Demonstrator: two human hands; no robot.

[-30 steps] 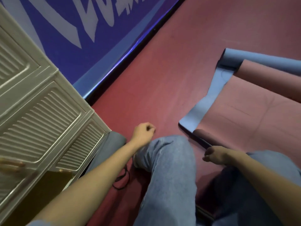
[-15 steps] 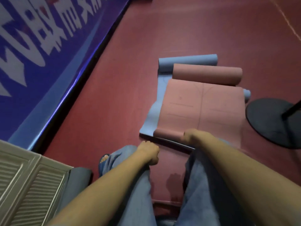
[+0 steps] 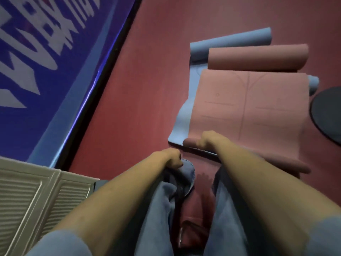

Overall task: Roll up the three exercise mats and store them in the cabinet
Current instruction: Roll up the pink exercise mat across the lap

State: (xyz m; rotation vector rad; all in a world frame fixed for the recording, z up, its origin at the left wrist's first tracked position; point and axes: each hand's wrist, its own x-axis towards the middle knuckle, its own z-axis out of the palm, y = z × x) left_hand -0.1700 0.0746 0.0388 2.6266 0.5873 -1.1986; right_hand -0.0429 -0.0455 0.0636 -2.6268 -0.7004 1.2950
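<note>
Head view, red floor (image 3: 147, 108), white louvred cabinet (image 3: 36, 196) lower left, pink mat (image 3: 247, 108) on blue mat (image 3: 186, 115), right hand (image 3: 206, 140) now curled on pink mat's near rolled edge, left hand (image 3: 171, 158) fisted above knee, holding nothing, camera swung farther right than before.

A dark red floor (image 3: 147, 100) fills the middle of the view. From nine to twelve o'clock runs a blue banner (image 3: 46, 74) with large white lettering, edged below by a black strip. At three o'clock a flat black round base (image 3: 326, 115) lies on the floor. Blue jeans (image 3: 158, 218) cover the six o'clock area.
</note>
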